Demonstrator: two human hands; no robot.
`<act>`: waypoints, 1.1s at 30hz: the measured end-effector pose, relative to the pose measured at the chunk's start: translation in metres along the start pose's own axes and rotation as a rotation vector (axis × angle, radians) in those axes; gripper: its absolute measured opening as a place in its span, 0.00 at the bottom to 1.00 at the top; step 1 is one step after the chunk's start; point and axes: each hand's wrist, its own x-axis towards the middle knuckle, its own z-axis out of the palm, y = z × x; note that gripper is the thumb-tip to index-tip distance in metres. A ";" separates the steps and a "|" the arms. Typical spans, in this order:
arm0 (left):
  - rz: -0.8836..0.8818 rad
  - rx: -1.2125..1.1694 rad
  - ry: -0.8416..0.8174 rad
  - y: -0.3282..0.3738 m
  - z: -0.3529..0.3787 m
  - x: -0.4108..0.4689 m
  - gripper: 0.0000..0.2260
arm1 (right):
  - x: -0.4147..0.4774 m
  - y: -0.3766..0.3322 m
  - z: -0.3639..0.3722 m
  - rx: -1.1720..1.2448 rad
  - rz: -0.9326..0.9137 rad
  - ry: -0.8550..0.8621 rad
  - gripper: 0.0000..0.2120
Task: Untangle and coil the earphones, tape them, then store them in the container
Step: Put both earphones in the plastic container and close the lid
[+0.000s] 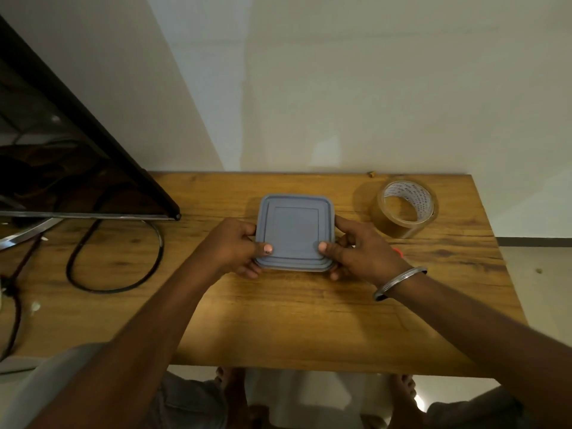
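Gripping the lidded blue-grey container (294,230) from either side, left hand (232,247) and right hand (360,250) curl fingers round its edges, thumbs pressing its top. Container rests mid wooden table (309,320); brown tape roll (405,209) lies apart at its right

One desk (294,320) carries one lidded grey-blue container (294,230) at the frame's centre and one roll of brown tape (405,209) to its right. Two hands show, the left hand (235,247) and the right hand (360,249), with one metal bangle (399,283). One dark screen (62,150) fills the upper left. Below it run perhaps two cables (114,258), hard to separate in the dim light. Two bare feet (230,385) show along the bottom edge.
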 end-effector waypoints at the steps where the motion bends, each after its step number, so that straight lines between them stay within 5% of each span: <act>1: 0.003 -0.001 0.003 0.000 0.000 0.000 0.20 | 0.001 0.001 0.000 -0.009 -0.005 0.010 0.26; 7: 0.064 -0.021 0.024 0.001 -0.003 0.000 0.22 | 0.000 0.001 0.000 -0.064 -0.019 0.054 0.25; 10: 0.083 -0.091 0.087 0.003 -0.008 0.003 0.20 | -0.003 -0.005 -0.006 -0.375 -0.108 0.083 0.22; 13: 0.083 -0.129 0.163 0.005 -0.010 0.007 0.16 | -0.004 -0.014 -0.022 -0.780 -0.281 0.345 0.28; 16: 0.056 -0.137 0.158 0.006 -0.006 0.008 0.12 | -0.001 -0.026 -0.054 -0.897 -0.396 0.640 0.19; 18: 0.041 -0.129 0.139 0.006 -0.004 0.008 0.12 | 0.001 -0.027 -0.075 -0.967 -0.364 0.700 0.23; 24: -0.042 -0.212 0.165 0.008 -0.003 0.011 0.09 | 0.011 -0.008 -0.109 -0.825 0.033 0.413 0.51; 33: -0.054 -0.351 0.210 0.009 0.001 0.013 0.05 | 0.010 -0.013 -0.096 -0.879 0.017 0.209 0.41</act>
